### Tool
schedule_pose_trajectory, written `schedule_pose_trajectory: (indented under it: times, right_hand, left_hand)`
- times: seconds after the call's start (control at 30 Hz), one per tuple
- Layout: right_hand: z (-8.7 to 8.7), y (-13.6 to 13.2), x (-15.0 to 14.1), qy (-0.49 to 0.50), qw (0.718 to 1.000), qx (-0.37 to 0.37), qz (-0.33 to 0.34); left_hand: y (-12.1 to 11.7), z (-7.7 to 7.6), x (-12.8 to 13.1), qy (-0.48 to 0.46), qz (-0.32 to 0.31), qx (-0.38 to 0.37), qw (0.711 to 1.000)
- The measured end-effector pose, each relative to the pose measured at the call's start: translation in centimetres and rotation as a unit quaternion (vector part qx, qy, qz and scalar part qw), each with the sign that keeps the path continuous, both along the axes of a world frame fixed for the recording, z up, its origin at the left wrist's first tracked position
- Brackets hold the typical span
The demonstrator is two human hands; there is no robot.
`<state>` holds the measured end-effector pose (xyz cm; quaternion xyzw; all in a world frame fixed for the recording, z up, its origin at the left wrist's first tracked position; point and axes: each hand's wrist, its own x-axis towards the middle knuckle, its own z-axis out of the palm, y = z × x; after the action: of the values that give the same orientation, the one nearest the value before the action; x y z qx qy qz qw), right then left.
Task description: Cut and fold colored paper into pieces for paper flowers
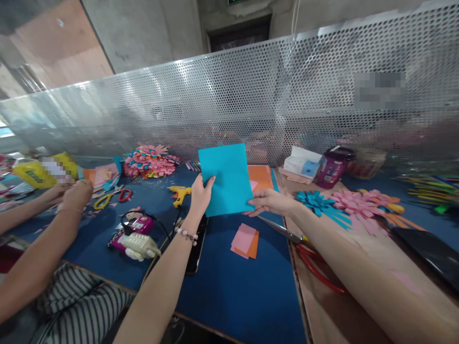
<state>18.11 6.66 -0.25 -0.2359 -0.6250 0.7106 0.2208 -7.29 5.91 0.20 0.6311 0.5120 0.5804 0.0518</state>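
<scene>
A sheet of turquoise paper [227, 181] is held up above the blue table, facing me. My left hand [202, 191] grips its left edge, thumb on the front. At the lower right corner, my right hand [268, 201] pinches the sheet between thumb and fingers. Below it on the table lie small pink and orange paper pieces [245, 240], stacked unevenly. Scissors with red handles [311, 263] lie partly under my right forearm. Behind the sheet, orange paper [261, 177] shows in part.
A yellow glue gun [180, 195] and a phone [195, 253] are near my left arm. Paper flowers [358, 203] and a purple cup [333, 167] stand right. At left, a co-worker's hands [77, 193] work beside yellow-handled scissors [103, 200]. A perforated metal panel [233, 105] closes off the back.
</scene>
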Motion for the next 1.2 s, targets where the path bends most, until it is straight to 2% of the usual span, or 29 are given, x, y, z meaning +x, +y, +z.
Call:
schedule_pose_trajectory:
  times: [0.23, 0.5, 0.7, 1.0, 1.2]
  right_hand:
    - [-0.20, -0.03, -0.02, -0.018, 1.000, 0.005, 0.000]
    - [-0.35, -0.58, 0.29, -0.080, 0.995, -0.029, 0.057]
    - [-0.70, -0.13, 0.48, -0.075, 0.995, -0.009, 0.063]
    - [-0.29, -0.39, 0.64, -0.064, 0.996, 0.009, 0.069]
    - [-0.85, -0.12, 0.93, -0.078, 0.995, -0.008, 0.067]
  left_hand:
    - [-0.20, 0.16, 0.16, 0.001, -0.001, 0.003, 1.000]
    - [-0.22, 0.06, 0.36, -0.001, -0.002, 0.008, 1.000]
    - [-0.27, 0.13, 0.36, -0.001, -0.002, 0.006, 1.000]
    - [-0.43, 0.42, 0.33, -0.007, -0.006, 0.013, 1.000]
    - [-0.56, 0.41, 0.59, -0.014, -0.034, 0.003, 0.999]
